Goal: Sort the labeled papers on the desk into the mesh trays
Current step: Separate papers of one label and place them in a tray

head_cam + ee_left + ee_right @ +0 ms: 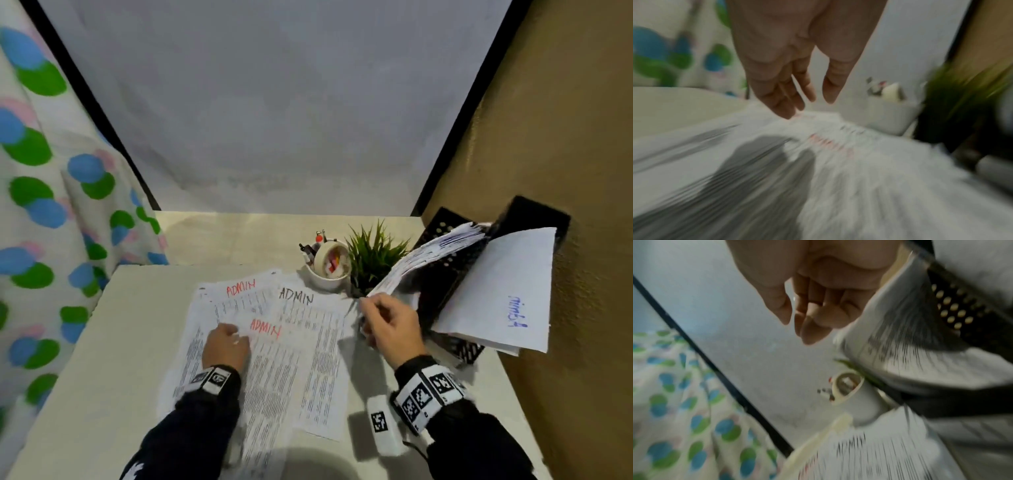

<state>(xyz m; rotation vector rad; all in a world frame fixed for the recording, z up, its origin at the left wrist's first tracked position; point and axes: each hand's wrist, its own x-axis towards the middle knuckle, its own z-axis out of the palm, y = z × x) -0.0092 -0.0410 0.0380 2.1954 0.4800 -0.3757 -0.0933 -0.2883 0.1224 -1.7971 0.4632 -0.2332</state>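
Three printed sheets lie overlapping on the desk: one marked ADMIN in red (274,370) in front, one marked ADMIN in black (318,339) to its right, and another red ADMIN sheet (239,298) behind. My left hand (238,339) is low over the front sheet with relaxed fingers and holds nothing; the left wrist view shows the left hand (812,105) with straight fingers above the blurred papers (838,170). My right hand (368,318) hovers loosely curled and empty beside the corner of a paper stack (431,253) lying in the black mesh trays (455,274).
A sheet with blue writing (503,294) hangs over the trays' right side. A white cup (329,277) of pens and tape and a small green plant (373,257) stand behind the papers. A white tagged block (383,425) lies near my right wrist. A dotted curtain (41,205) hangs on the left.
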